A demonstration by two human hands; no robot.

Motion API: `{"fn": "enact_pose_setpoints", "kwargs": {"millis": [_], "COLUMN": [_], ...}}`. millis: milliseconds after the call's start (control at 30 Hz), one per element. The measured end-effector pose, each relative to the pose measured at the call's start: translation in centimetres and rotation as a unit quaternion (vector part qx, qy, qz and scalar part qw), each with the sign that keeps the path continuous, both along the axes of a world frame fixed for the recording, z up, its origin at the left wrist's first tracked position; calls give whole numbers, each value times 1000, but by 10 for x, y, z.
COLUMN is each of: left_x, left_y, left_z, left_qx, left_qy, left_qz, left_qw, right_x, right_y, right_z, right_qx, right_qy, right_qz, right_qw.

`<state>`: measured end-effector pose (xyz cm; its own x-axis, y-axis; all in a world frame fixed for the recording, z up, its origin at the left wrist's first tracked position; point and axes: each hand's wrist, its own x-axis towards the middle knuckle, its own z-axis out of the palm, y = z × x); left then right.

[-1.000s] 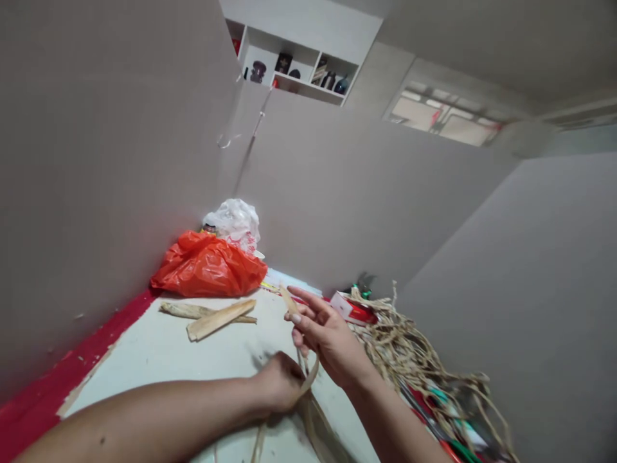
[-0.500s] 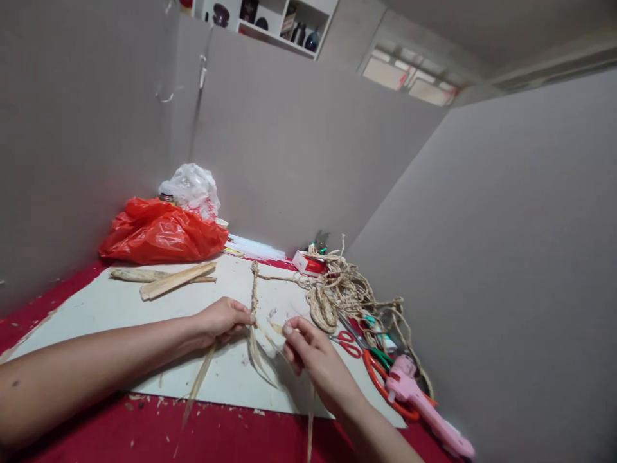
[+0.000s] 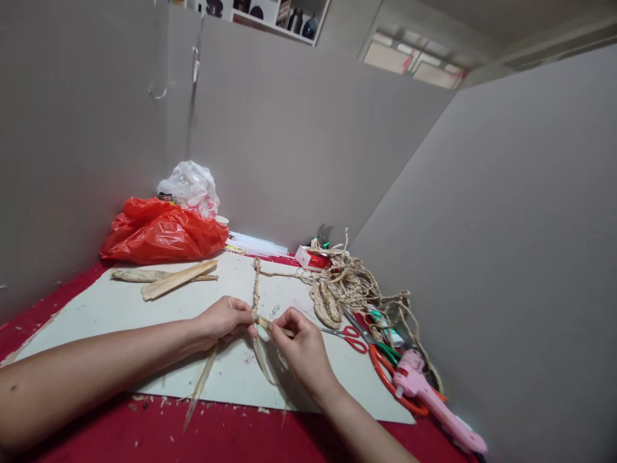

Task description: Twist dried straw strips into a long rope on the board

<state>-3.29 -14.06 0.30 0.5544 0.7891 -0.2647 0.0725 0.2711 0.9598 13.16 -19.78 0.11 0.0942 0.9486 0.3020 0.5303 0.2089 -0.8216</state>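
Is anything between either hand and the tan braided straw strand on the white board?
Nothing visible. The left hand and right hand both pinch the near end of the tan braided straw strand with their fingers; the tangled twine pile lies off to the right.

The right hand (image 3: 299, 344) has moved left across the board, from well apart to just beside the left hand (image 3: 224, 319); its fingers, loosely spread before, now pinch a flat strip (image 3: 264, 321) at the near end of the braid (image 3: 255, 283); the gap between the hands has closed.
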Motion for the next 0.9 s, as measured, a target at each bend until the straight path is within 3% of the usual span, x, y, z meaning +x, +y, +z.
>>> {"fn": "enact_pose_setpoints", "kwargs": {"millis": [133, 333, 533, 767, 900], "left_x": [1, 1, 0, 2, 3], "left_y": [1, 3, 3, 7, 7], "left_z": [-2, -3, 0, -7, -5], "left_qx": [6, 12, 12, 15, 10], "left_qy": [4, 24, 38, 45, 47], "left_qz": [0, 6, -12, -8, -11], "left_qw": [1000, 1000, 999, 999, 999], "right_x": [-3, -6, -4, 3, 15], "right_y": [1, 3, 3, 3, 14], "right_z": [-2, -5, -14, 5, 12], "right_qx": [19, 4, 5, -51, -116], "right_qy": [-30, 19, 13, 5, 67], "right_qz": [-8, 45, 33, 74, 59], "right_qw": [999, 999, 999, 996, 989]}}
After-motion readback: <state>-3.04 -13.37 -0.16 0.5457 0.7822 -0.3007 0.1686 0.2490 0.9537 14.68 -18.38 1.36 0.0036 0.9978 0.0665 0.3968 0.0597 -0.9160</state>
